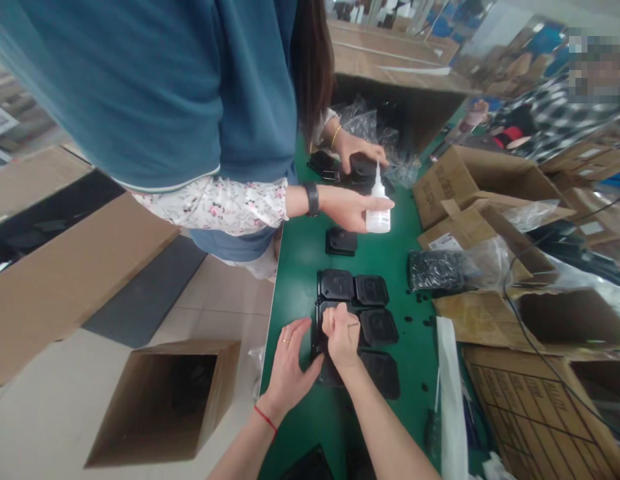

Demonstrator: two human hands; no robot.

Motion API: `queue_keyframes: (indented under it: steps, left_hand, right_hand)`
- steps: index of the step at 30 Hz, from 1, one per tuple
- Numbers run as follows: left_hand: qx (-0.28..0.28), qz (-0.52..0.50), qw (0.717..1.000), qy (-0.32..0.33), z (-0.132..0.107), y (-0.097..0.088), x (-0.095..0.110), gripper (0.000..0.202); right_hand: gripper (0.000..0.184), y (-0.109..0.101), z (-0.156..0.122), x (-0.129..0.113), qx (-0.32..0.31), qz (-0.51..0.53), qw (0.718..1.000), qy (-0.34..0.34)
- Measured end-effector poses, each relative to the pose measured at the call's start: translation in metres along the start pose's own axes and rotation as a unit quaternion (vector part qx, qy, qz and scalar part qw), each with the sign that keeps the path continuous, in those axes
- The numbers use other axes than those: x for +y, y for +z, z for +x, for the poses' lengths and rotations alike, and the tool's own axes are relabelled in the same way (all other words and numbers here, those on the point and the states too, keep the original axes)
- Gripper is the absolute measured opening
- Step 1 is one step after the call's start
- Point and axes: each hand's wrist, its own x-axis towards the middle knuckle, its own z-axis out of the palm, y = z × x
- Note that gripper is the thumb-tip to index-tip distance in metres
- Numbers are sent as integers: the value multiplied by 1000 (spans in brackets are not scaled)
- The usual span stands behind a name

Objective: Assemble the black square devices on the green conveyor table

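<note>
Several square black plastic parts [370,291] lie in two rows on the green table [300,267]. My left hand [289,363] rests at the left edge of the rows, fingers spread beside a black part. My right hand [341,333] is curled in a pinch over a part in the left row; what its fingers press is too small to name. A co-worker in a blue vest stands at the table's far side, one hand holding a white squeeze bottle [378,210], the other hand [357,152] on a black part.
A single black part [341,241] lies apart near the co-worker. A bag of small black pieces [437,271] and open cardboard boxes [470,180] line the right side. An open box [165,400] stands on the floor at left. A white strip [450,400] lies on the right.
</note>
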Motion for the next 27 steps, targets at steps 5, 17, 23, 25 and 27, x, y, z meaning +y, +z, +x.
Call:
queue_keyframes:
  steps: [5,17,23,25,27]
  left_hand:
    - [-50,-2,998,40,43,-15,-11,76]
    - [-132,-1,989,62,69,-2,-17,71]
    - [-136,23,989,45,68,-2,-15,74]
    - [-128,22,990,48,68,-3,-14,66]
    - [-123,21,991,50,68,-4,-14,62]
  right_hand:
    - [62,-5,4,-1,10,-15,1000,18]
    - [62,-5,6,-3,-27,-45,999,3]
    - [60,-5,7,-5,4,53,998,26]
    - [59,-5,4,1,-75,-72,994,-34]
    - [56,-6,2,2,-137,-138,979,-69]
